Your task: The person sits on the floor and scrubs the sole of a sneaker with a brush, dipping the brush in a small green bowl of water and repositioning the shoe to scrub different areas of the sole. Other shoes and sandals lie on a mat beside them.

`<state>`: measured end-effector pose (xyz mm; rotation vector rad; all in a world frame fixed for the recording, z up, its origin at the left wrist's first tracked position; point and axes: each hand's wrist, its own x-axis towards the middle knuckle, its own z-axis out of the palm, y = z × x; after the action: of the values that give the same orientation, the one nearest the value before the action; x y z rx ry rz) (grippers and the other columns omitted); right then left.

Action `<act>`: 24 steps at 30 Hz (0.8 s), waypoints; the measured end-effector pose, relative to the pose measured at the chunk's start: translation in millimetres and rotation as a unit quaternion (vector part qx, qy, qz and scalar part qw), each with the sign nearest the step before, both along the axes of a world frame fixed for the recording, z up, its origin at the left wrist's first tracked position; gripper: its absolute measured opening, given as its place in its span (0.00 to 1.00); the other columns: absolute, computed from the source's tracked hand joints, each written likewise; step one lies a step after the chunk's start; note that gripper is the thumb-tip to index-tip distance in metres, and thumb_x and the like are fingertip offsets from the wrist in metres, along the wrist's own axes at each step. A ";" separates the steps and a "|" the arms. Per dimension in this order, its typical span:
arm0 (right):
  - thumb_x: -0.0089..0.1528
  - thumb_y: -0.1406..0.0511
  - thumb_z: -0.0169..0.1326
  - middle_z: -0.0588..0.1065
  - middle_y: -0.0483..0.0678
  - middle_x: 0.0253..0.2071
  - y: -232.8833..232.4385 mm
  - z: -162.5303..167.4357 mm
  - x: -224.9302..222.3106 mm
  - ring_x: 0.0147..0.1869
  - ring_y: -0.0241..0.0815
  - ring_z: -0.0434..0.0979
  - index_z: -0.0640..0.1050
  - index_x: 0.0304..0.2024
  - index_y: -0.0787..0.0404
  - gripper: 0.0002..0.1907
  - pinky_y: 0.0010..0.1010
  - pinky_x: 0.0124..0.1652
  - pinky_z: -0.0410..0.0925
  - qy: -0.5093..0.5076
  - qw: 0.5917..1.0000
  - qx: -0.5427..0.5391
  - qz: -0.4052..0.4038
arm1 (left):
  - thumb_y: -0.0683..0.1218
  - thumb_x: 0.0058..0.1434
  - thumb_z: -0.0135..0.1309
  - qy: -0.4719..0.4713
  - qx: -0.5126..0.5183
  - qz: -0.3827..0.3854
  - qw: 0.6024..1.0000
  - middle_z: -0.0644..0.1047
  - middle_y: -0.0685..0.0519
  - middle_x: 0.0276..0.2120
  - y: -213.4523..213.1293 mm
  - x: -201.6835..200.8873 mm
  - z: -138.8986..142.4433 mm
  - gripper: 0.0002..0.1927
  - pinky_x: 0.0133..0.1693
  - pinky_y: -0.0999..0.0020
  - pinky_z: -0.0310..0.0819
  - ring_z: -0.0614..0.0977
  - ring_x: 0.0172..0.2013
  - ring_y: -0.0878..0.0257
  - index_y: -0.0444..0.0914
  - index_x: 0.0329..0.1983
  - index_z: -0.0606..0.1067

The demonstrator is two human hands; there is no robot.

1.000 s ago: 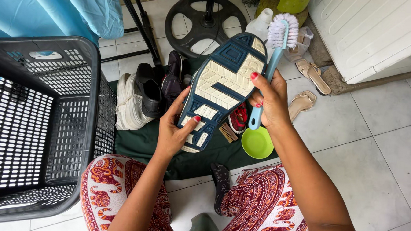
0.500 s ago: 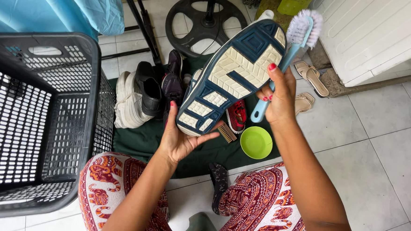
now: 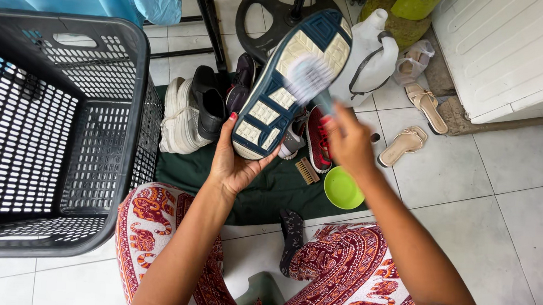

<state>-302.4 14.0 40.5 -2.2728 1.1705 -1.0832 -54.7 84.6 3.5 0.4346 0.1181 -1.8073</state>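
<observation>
1. Shoe [image 3: 291, 79], sole up, is held above the dark green cloth [image 3: 263, 192] on the tiled floor [image 3: 504, 202]; its sole is navy with cream tread blocks, heel end resting in the palm.
2. Left hand [image 3: 234, 160] cups the heel from below, fingers wrapped around the edge, holding the shoe tilted away from the body.
3. Right hand [image 3: 346, 141] is closed around the handle of a scrub brush [image 3: 309, 77]; the bristle head, blurred, lies against the forefoot tread.
4. Judged technique: work along the grooves between the tread blocks, and keep the sole braced firmly in the palm so that pressure does not twist the shoe loose.
5. A lime-green bowl [image 3: 342, 188] sits just beside the right wrist on the cloth edge; a small wooden brush [image 3: 307, 171] lies near it.
6. More shoes [image 3: 193, 111], white, black and red, are lined up on the cloth under the raised sole.
7. A black laundry basket [image 3: 55, 135] stands to the left, touching the cloth's edge.
8. A white jug [image 3: 375, 59], a pair of beige sandals [image 3: 412, 126] and a white cabinet [image 3: 506, 53] occupy the far right of the room.
</observation>
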 end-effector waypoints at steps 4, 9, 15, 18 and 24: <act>0.63 0.69 0.55 0.82 0.55 0.37 33.1 -12.7 35.2 0.36 0.53 0.84 0.76 0.60 0.63 0.21 0.41 0.36 0.76 0.106 0.983 -0.078 0.129 | 0.64 0.62 0.56 0.001 -0.021 0.033 0.999 0.76 0.41 0.57 -2.9 15.3 1.0 0.35 0.51 0.48 0.79 0.79 0.55 0.45 0.35 0.63 0.71; 0.65 0.71 0.52 0.83 0.53 0.38 -10.8 11.8 15.8 0.36 0.52 0.84 0.75 0.61 0.65 0.20 0.40 0.34 0.75 0.101 0.984 -0.143 0.035 | 0.61 0.61 0.56 -0.020 -0.011 0.056 0.998 0.77 0.43 0.58 2.0 8.9 4.0 0.33 0.55 0.46 0.79 0.80 0.56 0.46 0.37 0.62 0.71; 0.65 0.67 0.56 0.81 0.53 0.32 32.6 -13.7 35.6 0.32 0.52 0.84 0.75 0.59 0.60 0.19 0.40 0.32 0.74 0.082 0.994 0.001 0.068 | 0.62 0.62 0.57 0.020 -0.040 0.042 0.998 0.76 0.43 0.56 -4.9 5.7 -0.3 0.33 0.54 0.48 0.78 0.80 0.54 0.45 0.36 0.61 0.72; 0.63 0.65 0.56 0.81 0.51 0.31 51.4 -23.2 45.6 0.31 0.54 0.83 0.75 0.58 0.57 0.20 0.42 0.29 0.74 0.120 0.984 -0.037 0.123 | 0.62 0.64 0.57 0.030 -0.063 0.068 0.995 0.76 0.43 0.57 -4.4 17.3 -3.8 0.33 0.57 0.47 0.78 0.79 0.55 0.47 0.35 0.62 0.71; 0.71 0.61 0.53 0.77 0.55 0.27 -0.9 12.6 8.0 0.31 0.61 0.78 0.74 0.44 0.60 0.09 0.51 0.29 0.66 0.201 0.977 -0.031 -0.063 | 0.62 0.63 0.55 -0.007 -0.035 0.054 0.998 0.74 0.43 0.62 1.4 13.6 6.2 0.35 0.59 0.47 0.76 0.78 0.58 0.46 0.38 0.67 0.68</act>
<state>-294.4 13.1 53.1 -2.5758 1.4662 -0.7246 -41.1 86.0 9.7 0.3846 0.0676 -1.6975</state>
